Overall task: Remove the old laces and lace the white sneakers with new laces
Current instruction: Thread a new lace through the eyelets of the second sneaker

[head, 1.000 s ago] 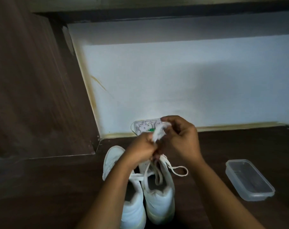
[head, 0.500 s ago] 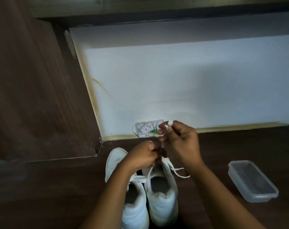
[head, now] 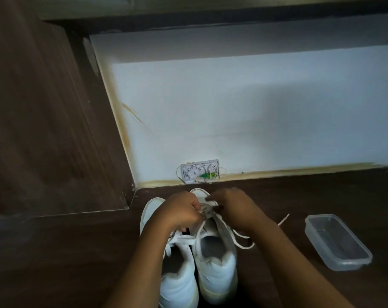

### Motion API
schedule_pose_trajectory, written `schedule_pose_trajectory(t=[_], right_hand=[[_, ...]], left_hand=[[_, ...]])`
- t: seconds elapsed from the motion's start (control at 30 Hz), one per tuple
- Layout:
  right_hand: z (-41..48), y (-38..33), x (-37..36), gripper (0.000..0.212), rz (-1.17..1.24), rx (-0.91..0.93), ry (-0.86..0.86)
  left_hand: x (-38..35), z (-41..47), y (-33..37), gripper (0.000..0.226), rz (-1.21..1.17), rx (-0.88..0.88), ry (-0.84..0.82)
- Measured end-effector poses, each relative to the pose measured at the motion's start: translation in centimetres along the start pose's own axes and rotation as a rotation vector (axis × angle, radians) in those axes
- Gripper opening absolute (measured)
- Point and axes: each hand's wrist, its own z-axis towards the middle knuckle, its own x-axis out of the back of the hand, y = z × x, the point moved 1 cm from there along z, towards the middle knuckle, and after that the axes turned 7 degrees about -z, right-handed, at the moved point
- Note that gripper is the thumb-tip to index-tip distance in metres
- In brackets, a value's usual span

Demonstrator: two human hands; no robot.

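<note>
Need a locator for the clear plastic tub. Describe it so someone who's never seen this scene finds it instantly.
Below the white wall runs a dark wooden surface, where a pair of white sneakers stands. Right of them, beyond the right hand pinching a lace, lies the plastic tub. It alone is see-through, a rounded rectangle lying apart from the shoes and laces.

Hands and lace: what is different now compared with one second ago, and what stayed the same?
Both hands came down from in front of the wall box to the front of the sneaker nearer the plastic container. The left hand and right hand keep pinching the lace; its loose end now trails toward that container. Sneakers, container and box stayed put.
</note>
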Motion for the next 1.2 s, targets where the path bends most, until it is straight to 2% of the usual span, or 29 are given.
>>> schedule_pose_trajectory(t=[0.07, 0.17, 0.23, 0.3, 0.37, 0.43, 0.47, 0.53, 0.57, 0.6, 0.63, 0.67, 0.73, 0.8, 0.9, 0.97, 1.1, 1.2], right_hand=[[0.2, -0.2, -0.6, 0.021, -0.077, 0.023, -0.022], [0.2, -0.8, 0.1, 0.022, -0.221, 0.030, 0.002], [0.1, -1.1, 0.8, 0.023, -0.209, 0.013, 0.040], [-0.1, -1.1, 1.3, 0.035, 0.061, -0.053, 0.044], [-0.2, -1.3, 1.8, 0.039, 0.555, -0.138, 0.060], [-0.3, -1.4, 2.5, 0.037, 0.934, -0.199, 0.125], [-0.4, -1.6, 3.0, 0.040, 1.050, -0.195, 0.132], [-0.6, -2.2, 4.0, 0.035, 1.275, -0.113, 0.125], [-0.7, -2.5, 4.5, 0.024, 1.410, -0.047, 0.094], [-0.8, -2.6, 4.9, 0.024, 1.538, 0.024, 0.070], [-1.0, -2.6, 5.3, 0.032, 1.660, 0.106, 0.050], [-1.0, -2.3, 5.6, 0.035, 1.755, 0.179, 0.058], [-1.3, -2.4, 6.7, 0.027, 1.900, 0.265, 0.056], [-1.6, -2.6, 7.7, 0.027, 1.911, 0.224, 0.095], [-1.5, -3.0, 6.8, 0.019, 1.455, -0.011, 0.194], [-1.4, -3.4, 6.1, 0.022, 1.332, -0.098, 0.192], [-1.4, -2.2, 7.1, 0.034, 1.506, -0.092, 0.315], [-1.6, -0.7, 7.8, 0.030, 1.521, -0.190, 0.464]], left_hand=[[-0.3, -0.3, 0.0, 0.027, -0.021, 0.028, -0.039], [-0.2, -0.4, -0.1, 0.026, -0.020, 0.016, -0.030], [-0.1, -0.1, -0.4, 0.022, -0.059, 0.013, -0.021], [-0.1, 0.0, -0.6, 0.032, -0.095, 0.004, -0.007], [-0.3, 0.2, -0.7, 0.042, -0.090, -0.028, -0.012], [-0.6, 0.6, -0.7, 0.039, -0.034, -0.116, 0.010], [-0.8, 0.7, -0.5, 0.030, -0.002, -0.194, 0.034], [-1.0, 0.8, 0.0, 0.009, -0.076, -0.313, 0.078], [-0.9, 0.8, 0.2, 0.016, -0.172, -0.311, 0.105], [-0.8, 1.0, 0.2, 0.024, -0.273, -0.276, 0.141], [-0.5, 1.1, -0.1, 0.030, -0.346, -0.227, 0.186], [-0.3, 1.4, -0.4, 0.033, -0.389, -0.181, 0.221], [-0.1, 1.8, -1.3, 0.034, -0.377, -0.122, 0.270], [0.0, 1.5, -1.3, 0.031, -0.363, -0.135, 0.287], [0.5, 0.5, 0.2, 0.017, -0.591, -0.288, 0.224], [1.1, 0.0, 1.1, 0.009, -0.692, -0.347, 0.191], [0.9, 0.0, 0.5, 0.031, -0.630, -0.311, 0.160], [0.7, 0.1, 0.3, 0.033, -0.524, -0.293, 0.139]])
